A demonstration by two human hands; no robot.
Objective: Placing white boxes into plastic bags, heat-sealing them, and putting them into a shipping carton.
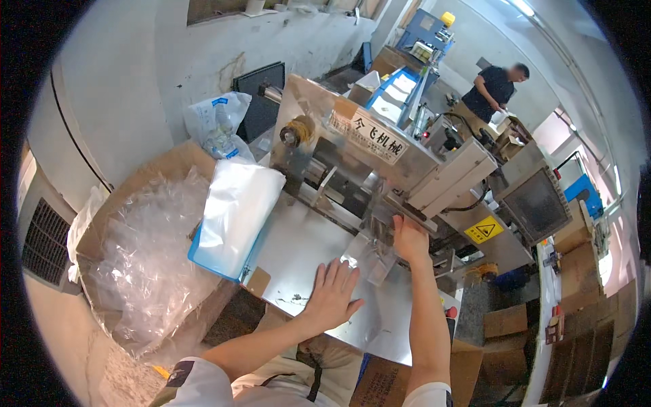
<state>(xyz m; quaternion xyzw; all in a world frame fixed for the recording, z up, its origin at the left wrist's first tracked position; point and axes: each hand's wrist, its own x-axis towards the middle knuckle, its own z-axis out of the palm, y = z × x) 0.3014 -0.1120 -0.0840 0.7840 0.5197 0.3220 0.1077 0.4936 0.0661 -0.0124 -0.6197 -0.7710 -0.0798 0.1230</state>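
My left hand [331, 296] lies flat on the bare metal worktable [291, 237] with its fingers spread, holding nothing. Just right of its fingertips is a clear plastic piece [375, 256], bag or guide, I cannot tell which. My right hand [410, 240] reaches to the right side of that clear piece, under the edge of the metal machine [366, 132]. Its fingertips are partly hidden there, and whether they grip anything does not show. Left of the table's middle, a stack of clear plastic bags [237, 203] rests in a blue tray [249, 261].
A large carton [91, 258] lined with clear plastic film [149, 251] stands at the left. A screen [536, 203] and a yellow warning label [483, 230] are on the machine's right. Farther back, a person [494, 91] works beside a blue conveyor [393, 98]. Cardboard boxes [505, 322] stand at the right.
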